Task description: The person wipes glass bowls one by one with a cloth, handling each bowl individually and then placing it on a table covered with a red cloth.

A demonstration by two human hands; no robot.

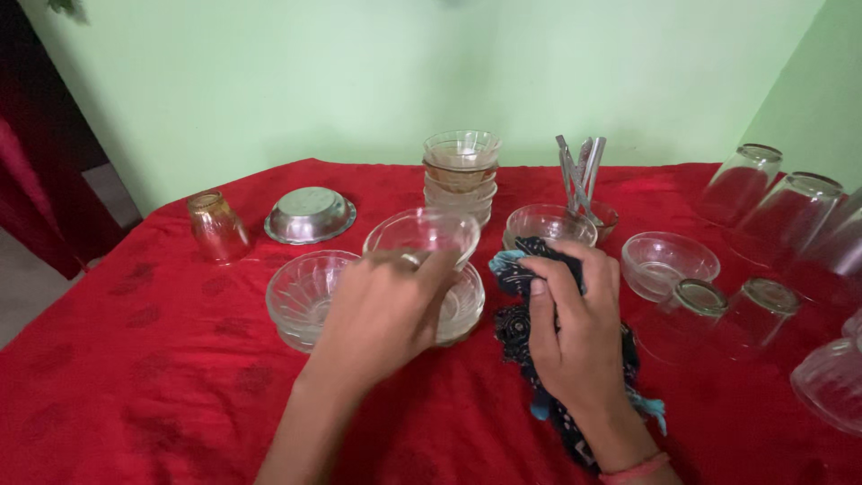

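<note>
My left hand (382,314) grips a clear glass bowl (420,233) by its near rim and holds it tilted above another glass bowl (462,305) on the red tablecloth. My right hand (579,337) is closed on a dark patterned cloth with blue edges (516,305), which lies bunched on the table beside the bowls. A ribbed glass bowl (301,292) sits just left of my left hand.
A stack of glass bowls (461,175) stands at the back centre, with a small dish holding metal utensils (579,175) to its right. Overturned steel bowl (310,216) and amber glass (215,226) at left. More glass bowls (669,263) and upturned tumblers (750,184) at right.
</note>
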